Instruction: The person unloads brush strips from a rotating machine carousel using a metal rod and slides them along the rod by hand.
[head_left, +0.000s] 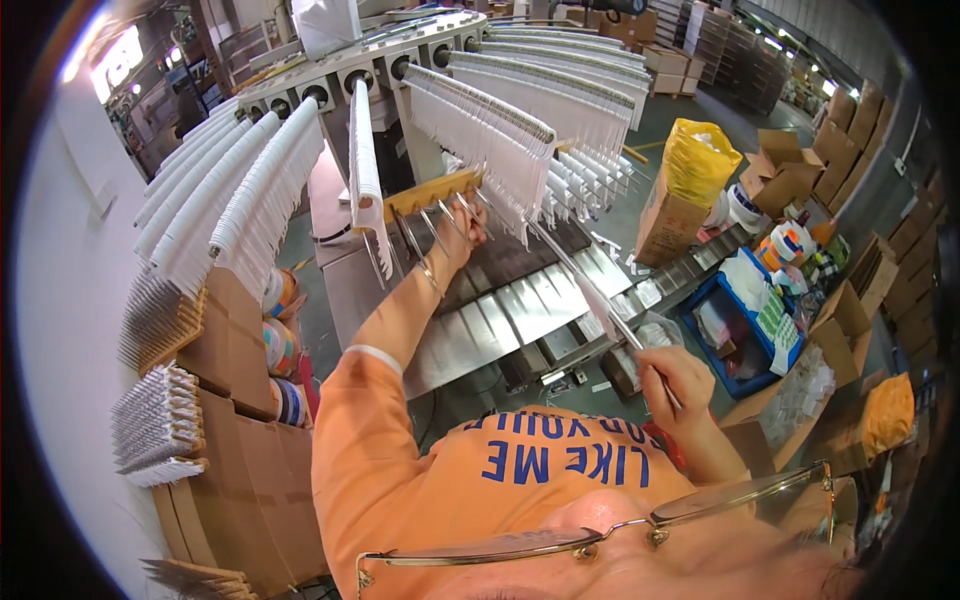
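Observation:
My left hand reaches up beneath a wooden bar fitted with several long metal prongs. Its fingers are curled around the prongs near the bar's right end. My right hand, at the right, is closed around the near end of a long metal rod. The rod slants up and away to the left, toward a row of thin white strips hanging from a machine arm. A single narrower row of white strips hangs just left of the bar. Small details at my left fingertips are hard to make out.
A round machine carries several radiating arms with white rows. Below is a metal worktable. At left, pin boards rest on cartons. A blue crate, a carton with a yellow bag and open boxes crowd the right.

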